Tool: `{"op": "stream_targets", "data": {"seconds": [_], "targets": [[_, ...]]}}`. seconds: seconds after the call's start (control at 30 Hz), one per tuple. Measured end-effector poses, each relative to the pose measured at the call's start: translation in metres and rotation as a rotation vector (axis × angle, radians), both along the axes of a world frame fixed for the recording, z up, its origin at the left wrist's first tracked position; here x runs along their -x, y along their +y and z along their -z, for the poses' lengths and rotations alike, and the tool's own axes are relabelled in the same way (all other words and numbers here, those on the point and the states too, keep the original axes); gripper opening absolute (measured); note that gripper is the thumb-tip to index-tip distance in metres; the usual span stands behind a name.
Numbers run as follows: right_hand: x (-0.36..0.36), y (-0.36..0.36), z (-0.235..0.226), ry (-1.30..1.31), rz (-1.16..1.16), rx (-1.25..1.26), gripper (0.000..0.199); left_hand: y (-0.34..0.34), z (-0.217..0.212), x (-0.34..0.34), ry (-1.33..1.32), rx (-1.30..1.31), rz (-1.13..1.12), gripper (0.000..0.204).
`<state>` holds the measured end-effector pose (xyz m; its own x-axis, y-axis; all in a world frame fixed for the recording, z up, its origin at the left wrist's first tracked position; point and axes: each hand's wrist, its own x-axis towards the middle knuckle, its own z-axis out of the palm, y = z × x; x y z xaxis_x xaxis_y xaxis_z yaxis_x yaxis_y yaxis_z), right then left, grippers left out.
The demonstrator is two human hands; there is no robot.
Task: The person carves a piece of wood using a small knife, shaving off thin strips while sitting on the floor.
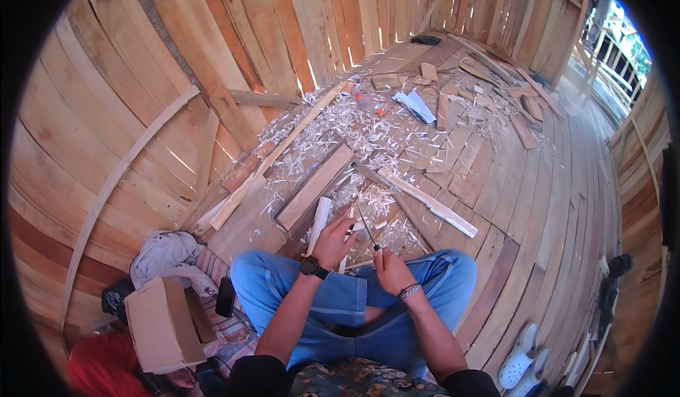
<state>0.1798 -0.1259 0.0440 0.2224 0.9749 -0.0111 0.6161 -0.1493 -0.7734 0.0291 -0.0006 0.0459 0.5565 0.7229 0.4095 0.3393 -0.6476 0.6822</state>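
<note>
Slim dark-handled metal blade (367, 225) in the right grip (394, 272); thin pale wood shavings (329, 124) beyond; rectangular tan cardboard box (159, 326) to the left; rounded white clogs (520, 364) right, on brown plank floor (567, 255)

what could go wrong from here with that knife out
The right hand holds the knife with its blade close to the left hand, so a slip could cut the fingers.
Both hands work over the crossed legs in jeans, so a dropped knife might land on a thigh.
Loose shavings litter the floor in front and could make footing slippery.
</note>
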Motion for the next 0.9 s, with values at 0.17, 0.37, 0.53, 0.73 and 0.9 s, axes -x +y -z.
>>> {"op": "stream_targets", "data": {"seconds": [0.17,0.37,0.53,0.73,0.9], "targets": [[0.002,-0.003,-0.011,0.0,0.014,0.02,0.034,0.0,-0.004,0.003,0.023,-0.069,0.012,0.027],[-0.003,-0.007,-0.01,0.023,0.029,0.015,0.033,0.001,-0.01,-0.001,0.058,-0.111,0.055,0.025],[-0.007,-0.008,-0.006,0.074,0.03,0.017,0.034,0.001,-0.003,-0.005,0.063,-0.019,0.051,0.026],[0.002,-0.009,-0.011,0.13,0.06,0.094,0.031,-0.01,0.005,-0.004,-0.057,0.015,-0.054,0.03],[0.001,-0.007,-0.013,0.154,0.053,0.093,0.031,-0.015,0.004,-0.005,-0.054,0.046,-0.069,0.026]]}}
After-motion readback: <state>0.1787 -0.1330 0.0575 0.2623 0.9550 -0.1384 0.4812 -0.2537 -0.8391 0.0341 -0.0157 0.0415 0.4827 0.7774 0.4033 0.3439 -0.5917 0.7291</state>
